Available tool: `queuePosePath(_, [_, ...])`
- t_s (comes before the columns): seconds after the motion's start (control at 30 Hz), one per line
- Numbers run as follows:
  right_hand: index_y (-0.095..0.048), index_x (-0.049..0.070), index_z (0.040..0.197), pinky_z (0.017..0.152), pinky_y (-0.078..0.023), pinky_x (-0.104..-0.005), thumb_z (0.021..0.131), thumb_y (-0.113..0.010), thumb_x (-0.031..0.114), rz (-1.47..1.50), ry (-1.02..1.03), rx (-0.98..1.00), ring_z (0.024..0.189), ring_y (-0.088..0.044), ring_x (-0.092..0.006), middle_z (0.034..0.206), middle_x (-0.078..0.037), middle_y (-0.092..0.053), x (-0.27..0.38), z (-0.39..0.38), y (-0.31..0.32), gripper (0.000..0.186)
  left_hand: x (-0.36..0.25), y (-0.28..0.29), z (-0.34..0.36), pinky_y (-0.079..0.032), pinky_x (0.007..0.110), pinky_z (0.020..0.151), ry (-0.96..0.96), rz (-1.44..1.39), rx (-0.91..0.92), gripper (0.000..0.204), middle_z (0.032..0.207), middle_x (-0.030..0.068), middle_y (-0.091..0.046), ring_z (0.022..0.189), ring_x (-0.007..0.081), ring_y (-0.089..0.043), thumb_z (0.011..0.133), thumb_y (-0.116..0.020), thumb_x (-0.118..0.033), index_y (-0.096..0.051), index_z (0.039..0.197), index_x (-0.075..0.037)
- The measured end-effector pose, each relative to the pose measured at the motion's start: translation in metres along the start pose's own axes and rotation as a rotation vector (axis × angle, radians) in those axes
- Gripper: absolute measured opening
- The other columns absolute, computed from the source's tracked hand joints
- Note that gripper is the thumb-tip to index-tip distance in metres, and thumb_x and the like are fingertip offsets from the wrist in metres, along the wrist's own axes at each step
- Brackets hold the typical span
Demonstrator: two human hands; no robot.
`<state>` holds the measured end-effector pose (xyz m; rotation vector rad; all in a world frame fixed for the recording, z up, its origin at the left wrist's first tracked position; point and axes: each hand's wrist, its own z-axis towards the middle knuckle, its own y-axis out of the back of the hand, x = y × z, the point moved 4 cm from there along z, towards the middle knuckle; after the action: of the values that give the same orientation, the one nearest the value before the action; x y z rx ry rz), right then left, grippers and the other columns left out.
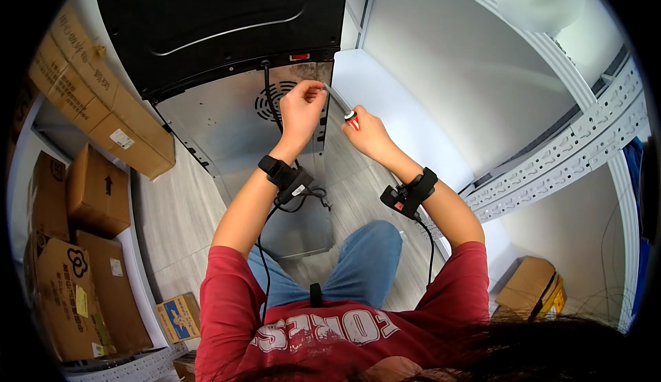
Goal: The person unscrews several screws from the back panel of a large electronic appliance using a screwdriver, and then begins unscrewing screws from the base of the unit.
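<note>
My right hand (pixel 370 136) is wrapped round the red, white and black handle of a screwdriver (pixel 352 118). Its metal shaft slants up and left toward my other hand. The fingers of my left hand (pixel 301 110) are pinched together close to the shaft's tip; what they hold, if anything, is too small to make out. Both hands are at the right edge of a tall appliance's metal panel (pixel 220 117), and the left one partly covers its round vent (pixel 268 100). Above that panel is the appliance's black upper part (pixel 220 17). A black cable (pixel 267 78) hangs down the panel behind my left hand.
Cardboard boxes (pixel 100 189) stand on shelving at the left, with a tall carton (pixel 113 110) beside the appliance. A white perforated metal shelf frame (pixel 551 168) rises at the right. Another carton (pixel 527 285) is at the lower right. Strapped devices with cables sit on both my wrists.
</note>
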<state>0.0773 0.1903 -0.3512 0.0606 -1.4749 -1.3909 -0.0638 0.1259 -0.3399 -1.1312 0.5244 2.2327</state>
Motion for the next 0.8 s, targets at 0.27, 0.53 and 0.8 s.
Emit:
queuePosePath(0.27, [-0.047,-0.007,0.091,0.070,-0.046,-0.0450,0.079,-0.059,0.027,-0.100,-0.065,0.154,0.080,-0.057,-0.0416,0.080,-0.028,-0.058,0.005,-0.017,0.003,0.038,0.004,-0.001,0.000,-0.048,0.023,0.064,0.021,-0.129,0.029,0.016,0.075,0.0085,-0.064,0.067,0.0107,-0.061,0.075,-0.056,-0.003,-0.062,0.089,0.004])
queuePosePath(0.53, [-0.048,-0.008,0.091,0.069,-0.046,-0.0445,0.079,-0.059,0.028,-0.083,-0.103,0.166,0.079,-0.058,-0.0415,0.080,-0.028,-0.058,0.011,-0.022,0.002,0.039,0.002,-0.001,-0.002,-0.048,0.023,0.063,0.008,-0.058,0.024,0.017,0.074,0.0071,-0.063,0.066,0.0093,-0.058,0.076,-0.056,-0.003,-0.062,0.090,0.003])
queuePosePath(0.8, [-0.048,-0.009,0.090,0.070,-0.047,-0.0446,0.078,-0.059,0.028,-0.085,-0.094,0.157,0.079,-0.058,-0.0419,0.079,-0.029,-0.058,0.014,-0.022,0.003,0.040,0.004,-0.001,-0.004,-0.047,0.022,0.068,0.008,-0.077,0.073,0.016,0.080,0.0056,-0.062,0.073,0.0092,-0.059,0.079,-0.053,0.000,-0.059,0.094,0.003])
